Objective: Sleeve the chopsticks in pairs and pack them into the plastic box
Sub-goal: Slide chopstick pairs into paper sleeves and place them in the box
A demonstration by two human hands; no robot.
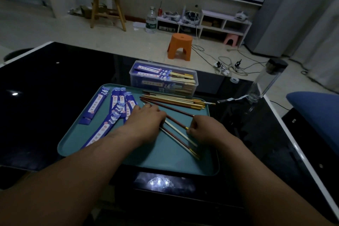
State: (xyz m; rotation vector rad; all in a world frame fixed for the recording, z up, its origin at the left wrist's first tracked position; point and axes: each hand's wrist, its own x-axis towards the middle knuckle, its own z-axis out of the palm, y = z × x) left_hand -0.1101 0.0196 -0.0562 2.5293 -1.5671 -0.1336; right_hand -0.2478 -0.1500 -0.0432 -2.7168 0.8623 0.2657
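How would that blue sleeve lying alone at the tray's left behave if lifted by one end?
The sleeve looks thin and flat, so it would probably droop rather than stay straight. It seems very light; a push would likely slide it over the smooth tray. Being flat, it shouldn't roll, unlike the chopsticks.

Dim, wide-angle warp, tabletop glare

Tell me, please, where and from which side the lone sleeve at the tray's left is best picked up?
Probably at its near end, pinched across the two long edges from above. The sleeve lies flat and thin on the tray, so no side offers a face to grip. Its near end is clear of the sleeve pile to its right.
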